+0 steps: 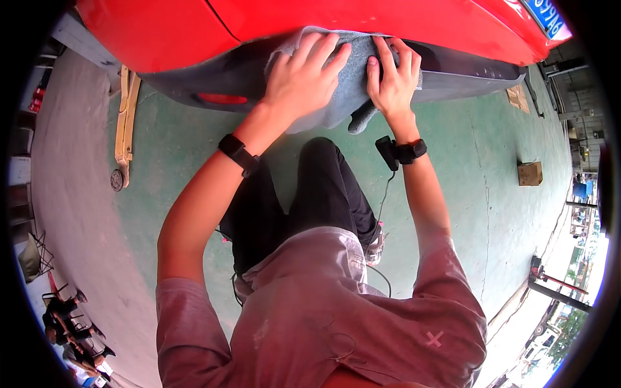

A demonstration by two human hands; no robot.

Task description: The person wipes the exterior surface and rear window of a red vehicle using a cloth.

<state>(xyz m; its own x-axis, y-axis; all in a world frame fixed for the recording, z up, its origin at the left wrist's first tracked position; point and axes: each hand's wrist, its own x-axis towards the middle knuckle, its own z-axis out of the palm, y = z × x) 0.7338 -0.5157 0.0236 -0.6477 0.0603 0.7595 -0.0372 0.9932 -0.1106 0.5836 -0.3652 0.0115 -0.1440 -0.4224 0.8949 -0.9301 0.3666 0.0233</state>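
Observation:
A grey cloth (pixel 352 77) lies against the dark lower bumper (pixel 226 74) of a red car (pixel 168 32). Its paler edges spread below, and a dark grey rolled piece (pixel 361 121) hangs under it. On the cloth's left part my left hand (pixel 304 74) rests with its fingers spread, tips near the top edge. At the right part, my right hand (pixel 394 77) has its fingers bent over the cloth, thumb towards the middle. What lies beneath the fingertips is hidden. Black straps circle both wrists; the right one carries a small black device (pixel 388 153) with a cable.
A yellow metal arm (pixel 126 126) with a round pad stands at floor level on the left. On the green floor (pixel 446 194) a cardboard box (pixel 530 173) sits to the right. My bent knees (pixel 320 158) are under the bumper. Shelving and a person are at the left edge.

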